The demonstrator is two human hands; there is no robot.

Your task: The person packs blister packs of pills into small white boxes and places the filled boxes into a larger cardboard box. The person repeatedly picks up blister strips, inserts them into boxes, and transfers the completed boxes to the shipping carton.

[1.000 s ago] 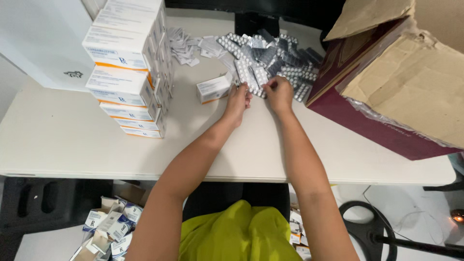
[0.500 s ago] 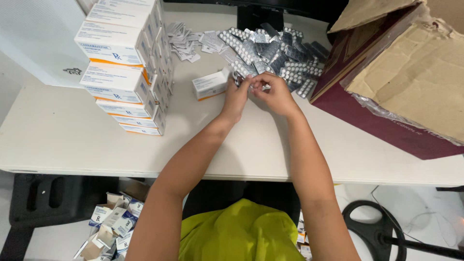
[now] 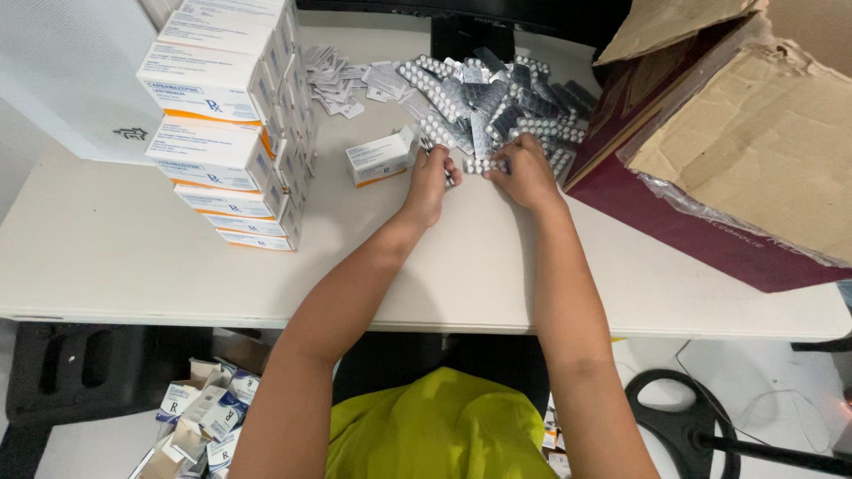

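My left hand (image 3: pixel 431 182) rests on the white table (image 3: pixel 133 257) and grips silver blister strips (image 3: pixel 441 158) beside an open white and orange medicine box (image 3: pixel 380 158). My right hand (image 3: pixel 524 173) presses on another blister strip (image 3: pixel 484 166) at the near edge of a loose pile of silver blister strips (image 3: pixel 497 102). The two hands are close together, a few centimetres apart.
A tall stack of white and orange medicine boxes (image 3: pixel 231 115) stands at the left. Folded paper leaflets (image 3: pixel 337 80) lie behind the open box. A torn cardboard carton (image 3: pixel 737 133) fills the right. More boxes (image 3: pixel 200 412) lie on the floor below.
Both hands lifted towards me with strips half a second ago, then went back down to the table at the pile's near edge. The view has shifted slightly.
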